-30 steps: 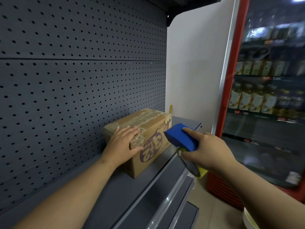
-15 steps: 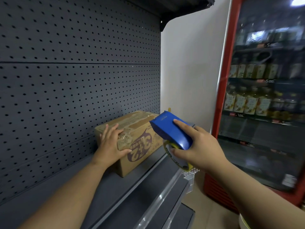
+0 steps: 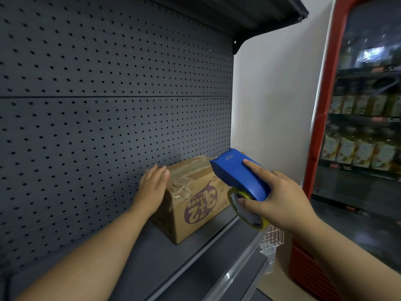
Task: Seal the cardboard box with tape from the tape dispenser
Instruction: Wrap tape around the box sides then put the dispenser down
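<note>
The left hand (image 3: 153, 187) is motion-blurred, and it covers the near left corner of the cardboard box (image 3: 191, 198), so whether palm and cardboard touch cannot be told. The blue tape dispenser (image 3: 238, 173) hides the box's far right top edge, and the right hand (image 3: 280, 200) covers part of the tape roll (image 3: 245, 211). Both forearms are cut off by the lower frame edge. Behind the fridge (image 3: 321, 109) glass, bottle labels and price tags are too blurred to read. The small white wire basket (image 3: 272, 237) is partly hidden by the shelf (image 3: 173, 266) rail.
</note>
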A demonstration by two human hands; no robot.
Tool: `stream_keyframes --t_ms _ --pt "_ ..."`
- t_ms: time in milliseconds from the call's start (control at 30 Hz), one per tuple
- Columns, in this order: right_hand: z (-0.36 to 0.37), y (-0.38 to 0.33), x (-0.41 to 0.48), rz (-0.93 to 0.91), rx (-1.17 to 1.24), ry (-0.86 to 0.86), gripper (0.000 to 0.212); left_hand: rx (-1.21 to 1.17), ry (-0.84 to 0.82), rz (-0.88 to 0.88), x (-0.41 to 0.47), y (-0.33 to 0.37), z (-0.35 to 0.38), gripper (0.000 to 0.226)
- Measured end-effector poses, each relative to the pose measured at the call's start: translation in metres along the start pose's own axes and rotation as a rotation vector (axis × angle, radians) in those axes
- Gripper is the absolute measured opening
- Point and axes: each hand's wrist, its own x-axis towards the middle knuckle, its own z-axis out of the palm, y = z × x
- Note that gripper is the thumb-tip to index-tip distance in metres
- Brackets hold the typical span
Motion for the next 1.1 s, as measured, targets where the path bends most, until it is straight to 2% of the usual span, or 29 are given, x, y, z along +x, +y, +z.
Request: stream_keyframes --t_ms 67,167,267,367,500,567,633,667,700,733,800,833,933,1033,1100 --pt "0.003 -0.002 0.009 -0.025 0.016 -0.006 0.078 0.073 0.004 -0.150 0.014 -0.003 -0.004 0.069" --pt "0.008 -0.003 0.022 -0.059 0.010 -0.045 0.079 0.134 -0.030 -0.290 0.038 -0.011 -0.011 0.075" --pt "0.012 0.001 0.035 -0.074 0.020 -0.042 0.082 0.024 -0.062 -0.369 0.055 -0.014 -0.007 0.079" --pt "0.018 0.006 0.048 -0.082 0.045 -0.024 0.080 -0.166 -0.081 -0.395 0.054 -0.014 0.007 0.072" --pt "0.024 0.014 0.067 -0.098 0.081 -0.001 0.079 -0.224 -0.111 -0.423 0.059 -0.017 0.006 0.078" --pt "0.026 0.018 0.077 -0.113 0.090 0.005 0.079 -0.082 -0.144 -0.513 0.069 -0.013 0.000 0.084" --pt "0.027 0.020 0.089 -0.117 0.108 0.033 0.080 0.268 -0.106 -0.367 0.080 0.000 -0.002 0.083" --pt "0.028 0.021 0.094 -0.118 0.117 0.051 0.080 0.322 -0.082 -0.236 0.088 0.011 -0.002 0.080" --pt "0.029 0.021 0.099 -0.120 0.124 0.067 0.080 0.272 -0.098 -0.143 0.097 0.024 -0.002 0.077" --pt "0.030 0.021 0.104 -0.125 0.128 0.079 0.080 0.092 -0.162 -0.161 0.104 0.039 -0.001 0.075" --pt "0.032 0.020 0.113 -0.137 0.131 0.096 0.079 -0.418 -0.398 -0.371 0.120 0.065 0.005 0.078" --pt "0.033 0.020 0.117 -0.143 0.128 0.104 0.079 -0.584 -0.540 -0.449 0.125 0.077 0.009 0.081" --pt "0.036 0.020 0.127 -0.162 0.096 0.124 0.078 -0.729 -0.739 -0.444 0.143 0.094 0.018 0.072" --pt "0.036 0.021 0.133 -0.166 0.059 0.141 0.077 -0.799 -0.693 -0.415 0.157 0.102 0.021 0.040" --pt "0.036 0.024 0.136 -0.156 0.043 0.146 0.077 -0.844 -0.649 -0.404 0.165 0.103 0.019 0.027"
